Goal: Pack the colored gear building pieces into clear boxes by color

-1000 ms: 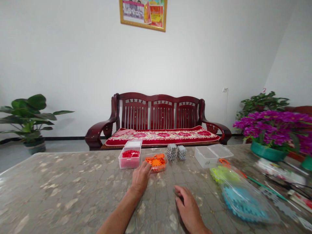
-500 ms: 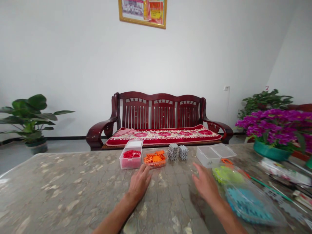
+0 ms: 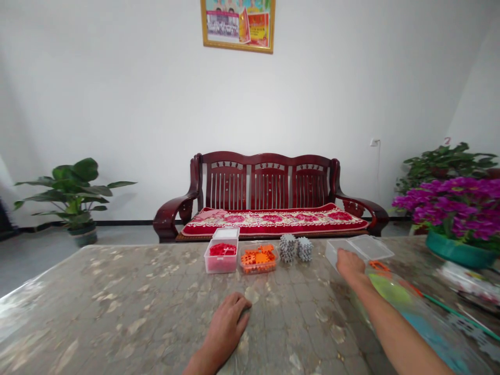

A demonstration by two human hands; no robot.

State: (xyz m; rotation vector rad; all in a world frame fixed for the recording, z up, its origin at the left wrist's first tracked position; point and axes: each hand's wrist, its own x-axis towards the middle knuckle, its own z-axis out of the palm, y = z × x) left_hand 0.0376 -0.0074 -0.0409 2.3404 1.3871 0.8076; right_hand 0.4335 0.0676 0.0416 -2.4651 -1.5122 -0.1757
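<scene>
My left hand (image 3: 230, 320) rests on the patterned tabletop, thumb apart from the loosely bent fingers, holding nothing. My right hand (image 3: 351, 265) is at the front of a clear plastic box (image 3: 332, 252), its fingers bent over the near wall; the fingertips are partly hidden. The box's lid (image 3: 371, 247) lies folded back to the right. Beyond my left hand are an open box of red pieces (image 3: 222, 250) and a clear tray with orange toothed pieces (image 3: 259, 258). Two stacks of grey toothed pieces (image 3: 288, 249) stand between the tray and the clear box.
Under my right forearm lies a clear container with yellow-green pieces (image 3: 390, 290) and blue pieces (image 3: 425, 328). An orange piece (image 3: 378, 266), a green stick (image 3: 449, 307) and a pot of purple flowers (image 3: 457, 205) are at the right. A wooden bench (image 3: 269, 179) stands behind the table.
My right hand has moved forward and right to the clear box. My left hand has drawn back from the orange tray towards me. The view has shifted slightly left.
</scene>
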